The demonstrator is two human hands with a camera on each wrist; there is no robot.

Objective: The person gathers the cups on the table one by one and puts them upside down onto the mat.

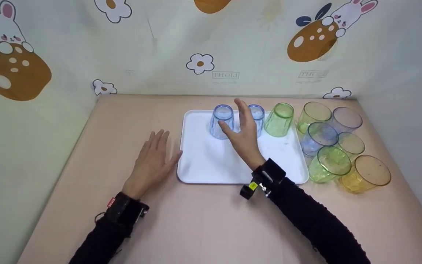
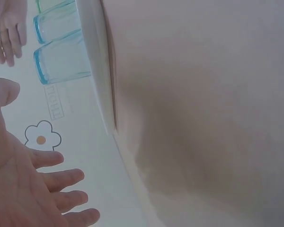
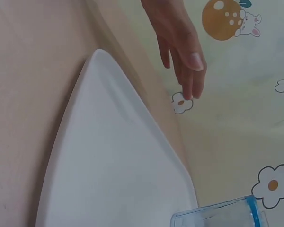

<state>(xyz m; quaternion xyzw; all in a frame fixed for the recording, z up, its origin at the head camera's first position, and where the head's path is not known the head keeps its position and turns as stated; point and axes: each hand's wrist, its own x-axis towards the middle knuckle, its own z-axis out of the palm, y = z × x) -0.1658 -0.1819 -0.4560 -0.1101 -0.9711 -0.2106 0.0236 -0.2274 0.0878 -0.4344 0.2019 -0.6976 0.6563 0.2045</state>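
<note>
My right hand (image 1: 247, 141) reaches over the white tray (image 1: 203, 165) with thumb and fingers spread, holding nothing. In the head view its thumb overlaps the left blue glass (image 1: 222, 128), and its fingers partly hide a second blue glass (image 1: 258, 116). Both stand upside down along the tray's back side, beside an upturned green glass (image 1: 280, 121). My left hand (image 1: 150, 165) is left of the tray, fingers extended, its thumb tip right at the tray's rim. Its palm and spread fingers (image 2: 64, 179) show in the left wrist view.
Right of the tray several glasses stand rim up: a yellow-green one (image 1: 313, 115), a pale purple one (image 1: 346, 119), a blue one (image 1: 319, 139), a green one (image 1: 329, 165) and an amber one (image 1: 370, 174) among them. A patterned wall covering (image 1: 159, 51) rises behind the table (image 1: 203, 220).
</note>
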